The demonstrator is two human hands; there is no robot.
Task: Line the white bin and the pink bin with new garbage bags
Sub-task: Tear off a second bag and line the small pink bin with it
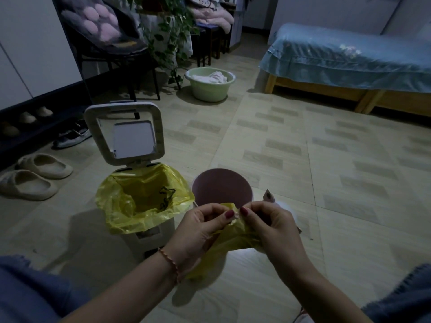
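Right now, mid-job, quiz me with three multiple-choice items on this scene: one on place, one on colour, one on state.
1. Where does the pink bin stand relative to the white bin?
A. to its right
B. inside it
C. behind its lid

2. What colour is the bag lining the white bin?
A. black
B. yellow
C. blue

3. The pink bin is:
A. lined
B. tipped over
C. unlined

Answers:
1 A, it sits upright beside it.
2 B, yellow film drapes the rim.
3 C, bare inside; left hand and right hand pinch the folded bag.
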